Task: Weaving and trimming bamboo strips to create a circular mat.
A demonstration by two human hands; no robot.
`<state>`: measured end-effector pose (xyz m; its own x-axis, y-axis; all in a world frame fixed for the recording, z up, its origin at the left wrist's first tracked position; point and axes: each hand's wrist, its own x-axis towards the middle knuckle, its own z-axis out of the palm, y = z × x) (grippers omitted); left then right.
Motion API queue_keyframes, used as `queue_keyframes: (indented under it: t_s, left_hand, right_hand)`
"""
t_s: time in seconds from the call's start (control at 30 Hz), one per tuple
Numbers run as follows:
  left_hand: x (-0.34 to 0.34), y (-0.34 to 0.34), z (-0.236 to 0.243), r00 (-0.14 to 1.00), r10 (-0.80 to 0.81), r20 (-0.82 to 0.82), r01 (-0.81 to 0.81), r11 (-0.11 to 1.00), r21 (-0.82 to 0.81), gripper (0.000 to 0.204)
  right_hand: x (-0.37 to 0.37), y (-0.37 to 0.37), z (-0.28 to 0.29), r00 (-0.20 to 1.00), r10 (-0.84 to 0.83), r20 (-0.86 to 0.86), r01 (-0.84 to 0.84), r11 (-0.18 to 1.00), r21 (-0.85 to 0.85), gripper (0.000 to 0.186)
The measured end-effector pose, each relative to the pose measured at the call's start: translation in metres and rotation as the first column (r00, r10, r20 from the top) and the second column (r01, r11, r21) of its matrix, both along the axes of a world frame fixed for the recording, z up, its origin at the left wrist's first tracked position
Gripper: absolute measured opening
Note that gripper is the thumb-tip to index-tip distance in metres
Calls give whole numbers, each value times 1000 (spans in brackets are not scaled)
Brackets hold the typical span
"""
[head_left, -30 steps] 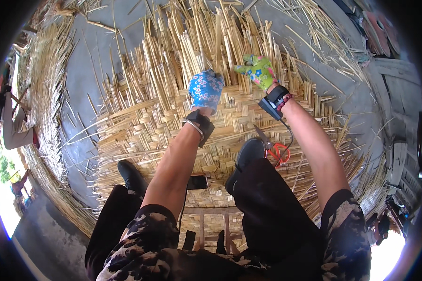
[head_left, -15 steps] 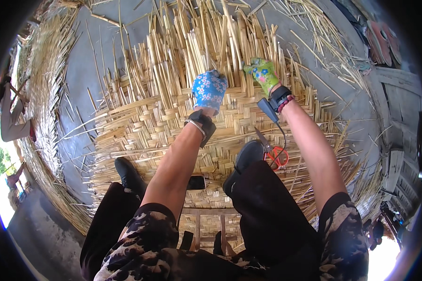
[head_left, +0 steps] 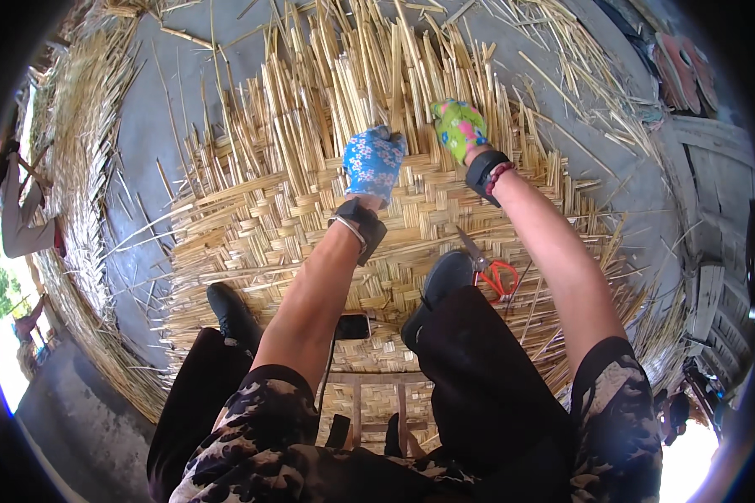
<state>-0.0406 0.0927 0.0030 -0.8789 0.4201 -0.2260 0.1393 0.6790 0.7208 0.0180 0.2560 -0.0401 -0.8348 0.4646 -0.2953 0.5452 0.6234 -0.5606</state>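
A woven mat of flat, straw-coloured reed strips (head_left: 310, 214) lies under me, its loose strip ends (head_left: 344, 92) fanning out at the far edge. My left hand (head_left: 375, 163), in a blue flowered glove, is closed around strips where the weave meets the loose ends. Just to its right, my right hand (head_left: 460, 130) in a green flowered glove is also closed, at the base of the upright strips; its fingertips are partly hidden. Scissors with orange-red handles (head_left: 502, 279) rest on the mat beside my right shoe (head_left: 447, 281).
A black phone-like object (head_left: 352, 327) lies on the mat between my legs, near a low wooden frame (head_left: 377, 379). Bundled straw (head_left: 84, 168) lines the left side. Loose reeds (head_left: 575, 75) are scattered on the grey floor (head_left: 180, 84). Pink shoes (head_left: 679, 75) sit at the far right.
My right hand has turned over, showing more of the glove's back, and its wrist has shifted slightly left and away from me. My left hand has stayed in place.
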Motion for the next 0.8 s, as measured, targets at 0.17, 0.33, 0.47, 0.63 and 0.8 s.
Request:
queue_keyframes:
  t_s: [0.17, 0.33, 0.47, 0.63, 0.8]
  left_hand:
    - [-11, -18, 13, 999, -43, 10, 44, 996, -77, 20]
    - [-9, -12, 21, 998, -57, 31, 60, 995, -82, 21]
    - [-10, -14, 14, 998, -61, 14, 62, 995, -79, 21]
    - [-13, -13, 8, 998, -59, 21, 60, 995, -76, 21]
    - [-13, -8, 18, 993, -69, 93, 79, 991, -105, 21]
  right_hand:
    - [-21, -23, 38, 982, 55, 178, -57, 998, 8, 29]
    - [-5, -25, 21, 933, -217, -286, 176, 971, -163, 21]
    - [-6, -24, 15, 901, -316, -296, 176, 892, -416, 26]
    - [-5, -17, 17, 924, -312, -220, 170, 852, -495, 28]
    - [1, -13, 29, 909, -344, -235, 144, 788, -599, 32]
